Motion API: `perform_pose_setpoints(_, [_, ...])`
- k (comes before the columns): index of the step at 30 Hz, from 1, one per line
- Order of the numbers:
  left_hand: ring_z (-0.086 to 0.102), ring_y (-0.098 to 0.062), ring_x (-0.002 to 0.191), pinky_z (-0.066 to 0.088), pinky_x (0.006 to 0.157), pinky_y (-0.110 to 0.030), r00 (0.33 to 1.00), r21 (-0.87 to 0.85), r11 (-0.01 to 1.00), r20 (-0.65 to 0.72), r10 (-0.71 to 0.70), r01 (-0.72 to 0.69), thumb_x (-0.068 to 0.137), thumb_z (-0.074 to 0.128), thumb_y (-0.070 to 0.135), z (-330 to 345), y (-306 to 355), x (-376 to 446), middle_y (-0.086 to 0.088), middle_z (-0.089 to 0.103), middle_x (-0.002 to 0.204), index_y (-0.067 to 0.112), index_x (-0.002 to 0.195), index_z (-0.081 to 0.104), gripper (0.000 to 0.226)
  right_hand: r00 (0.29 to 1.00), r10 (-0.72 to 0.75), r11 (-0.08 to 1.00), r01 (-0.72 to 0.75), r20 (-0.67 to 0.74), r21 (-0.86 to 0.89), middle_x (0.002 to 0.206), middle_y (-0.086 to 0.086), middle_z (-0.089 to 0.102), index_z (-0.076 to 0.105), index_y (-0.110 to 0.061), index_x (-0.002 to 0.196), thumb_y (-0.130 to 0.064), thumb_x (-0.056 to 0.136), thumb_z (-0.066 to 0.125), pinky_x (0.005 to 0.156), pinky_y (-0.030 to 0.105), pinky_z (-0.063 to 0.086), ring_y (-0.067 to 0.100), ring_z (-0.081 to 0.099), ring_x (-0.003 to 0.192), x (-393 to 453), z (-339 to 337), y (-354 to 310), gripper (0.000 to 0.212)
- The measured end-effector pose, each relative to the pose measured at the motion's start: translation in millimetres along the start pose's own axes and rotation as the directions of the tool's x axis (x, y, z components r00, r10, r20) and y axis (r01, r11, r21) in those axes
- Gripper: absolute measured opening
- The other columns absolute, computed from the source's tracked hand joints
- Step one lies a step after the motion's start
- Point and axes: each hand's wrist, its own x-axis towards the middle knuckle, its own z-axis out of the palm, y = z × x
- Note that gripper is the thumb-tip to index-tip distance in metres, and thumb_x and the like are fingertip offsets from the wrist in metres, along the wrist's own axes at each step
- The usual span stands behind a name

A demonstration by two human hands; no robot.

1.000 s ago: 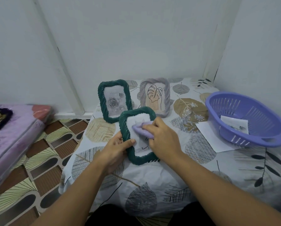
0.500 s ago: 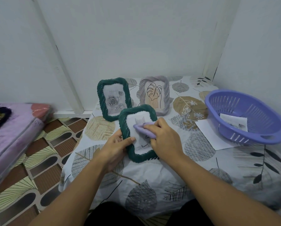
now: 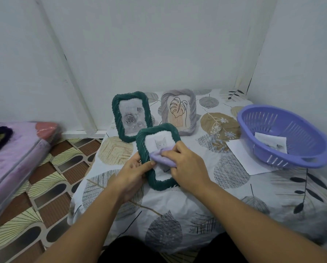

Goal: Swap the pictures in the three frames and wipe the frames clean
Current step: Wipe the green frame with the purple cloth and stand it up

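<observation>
left hand (image 3: 129, 176): fingers grip front frame (image 3: 155, 158) by its left edge, tilted on tabletop (image 3: 178, 205) | right hand (image 3: 187, 166): fingers press cloth (image 3: 159, 158) on its glass | two frames upright behind

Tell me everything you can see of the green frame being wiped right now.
The green frame has a dark green rope-twist border, plastic by its look, round a pale picture of a cat. It stands tilted back on the patterned tablecloth, before two upright frames. The left hand grips its left edge; the right hand presses a lilac cloth against the glass.
</observation>
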Motion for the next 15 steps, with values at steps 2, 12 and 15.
perform_pose_setpoints(2, [0.063, -0.040, 0.125, 0.048, 0.109, -0.056, 1.000, 0.008, 1.000, -0.001, 0.001, -0.001, 0.101, 0.054, -0.003, 2.0, 1.3, 0.6, -0.023, 0.065, 0.134, 0.008, 0.145, 0.050, 0.046, 0.997, 0.070, 0.998, -0.070, -0.035, 0.006, 0.097, -0.008, 0.048, 0.070, -0.038, 0.118, -0.013, 0.082, 0.064, 0.054, 0.034, 0.052, 0.020, 0.057, 0.075, 6.7, -2.5, 6.8, 0.044])
perform_pose_setpoints(12, [0.064, -0.038, 0.125, 0.048, 0.109, -0.055, 1.000, 0.009, 1.000, -0.010, -0.007, 0.007, 0.100, 0.055, -0.004, 2.2, 1.0, 0.9, -0.021, 0.066, 0.134, 0.009, 0.145, 0.049, 0.046, 0.991, 0.102, 0.995, -0.100, -0.084, 0.027, 0.097, -0.008, 0.049, 0.071, -0.036, 0.120, -0.027, 0.084, 0.046, 0.054, 0.034, 0.053, 0.018, 0.057, 0.073, 4.1, -3.5, 9.4, 0.044])
perform_pose_setpoints(15, [0.062, -0.039, 0.126, 0.048, 0.109, -0.055, 1.000, -0.003, 1.000, -0.006, -0.014, 0.014, 0.101, 0.054, -0.002, 0.3, -0.4, 1.2, -0.022, 0.065, 0.135, 0.008, 0.145, 0.049, 0.045, 1.000, 0.006, 1.000, -0.006, -0.031, -0.004, 0.097, -0.008, 0.049, 0.071, -0.034, 0.118, -0.016, 0.085, 0.061, 0.052, 0.032, 0.051, 0.017, 0.055, 0.074, -3.8, -1.4, 2.7, 0.039])
